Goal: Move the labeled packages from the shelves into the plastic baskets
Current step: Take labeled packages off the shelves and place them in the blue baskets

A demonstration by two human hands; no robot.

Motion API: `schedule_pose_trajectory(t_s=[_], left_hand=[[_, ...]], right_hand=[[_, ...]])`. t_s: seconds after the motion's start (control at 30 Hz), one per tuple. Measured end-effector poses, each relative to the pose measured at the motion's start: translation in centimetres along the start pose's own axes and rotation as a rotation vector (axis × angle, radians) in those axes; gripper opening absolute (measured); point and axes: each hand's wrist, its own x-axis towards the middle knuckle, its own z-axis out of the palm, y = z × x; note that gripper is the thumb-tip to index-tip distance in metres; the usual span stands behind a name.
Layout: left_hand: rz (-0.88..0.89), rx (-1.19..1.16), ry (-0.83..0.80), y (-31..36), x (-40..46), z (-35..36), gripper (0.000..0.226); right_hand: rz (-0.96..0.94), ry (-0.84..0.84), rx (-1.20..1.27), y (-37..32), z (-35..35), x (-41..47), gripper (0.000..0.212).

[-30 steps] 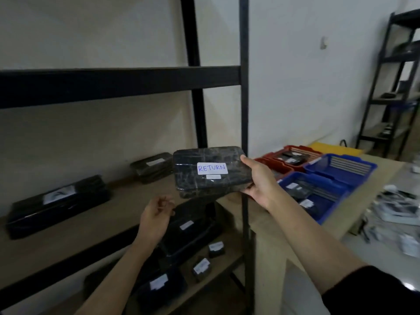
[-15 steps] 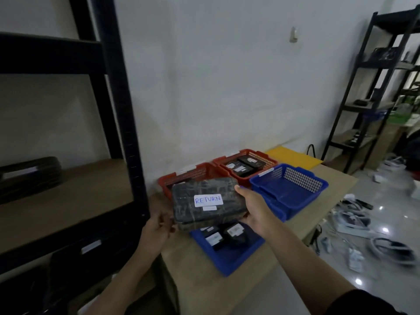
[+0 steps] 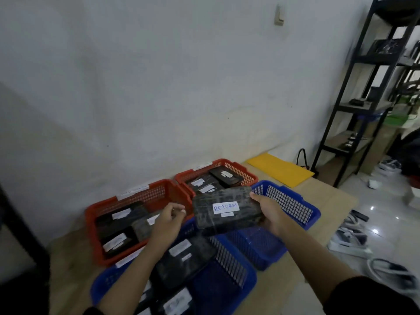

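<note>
My right hand (image 3: 271, 213) grips the right end of a black wrapped package (image 3: 226, 209) whose white label reads RETURN. I hold it in the air above the four baskets, over the gap between them. My left hand (image 3: 168, 221) hovers just left of the package, fingers loosely curled, not touching it. Below are a near red basket (image 3: 136, 194) and a far red basket (image 3: 238, 169), both holding labeled black packages. The near blue basket (image 3: 236, 278) also holds several packages. The right blue basket (image 3: 293, 208) looks empty.
The baskets stand on a wooden table (image 3: 318, 242) against a white wall. A yellow sheet (image 3: 281, 170) lies at the table's far end. A black shelving rack (image 3: 354, 110) stands at the right. Cables and white items lie on the tiled floor (image 3: 381, 223).
My view has swung from the shelf to the table with the baskets. The RETURN package has travelled right and down over the baskets. My left hand has come off the package's left end.
</note>
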Motion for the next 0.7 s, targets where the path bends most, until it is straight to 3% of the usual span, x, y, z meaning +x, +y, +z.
schedule_pose_trajectory(t_s=[0.23, 0.47, 0.7], left_hand=[[-0.07, 0.028, -0.06, 1.1, 6.4, 8.6, 0.012], [-0.157, 0.09, 0.1, 0.3, 8.3, 13.3, 0.011], [-0.22, 0.245, 0.213, 0.0, 6.2, 17.4, 0.011]], right_hand=[[0.103, 0.024, -0.025, -2.6, -5.0, 11.2, 0.021], [0.188, -0.088, -0.178, -1.9, -9.3, 20.4, 0.022], [0.213, -0.283, -0.391, 2.7, -8.7, 26.1, 0.021]])
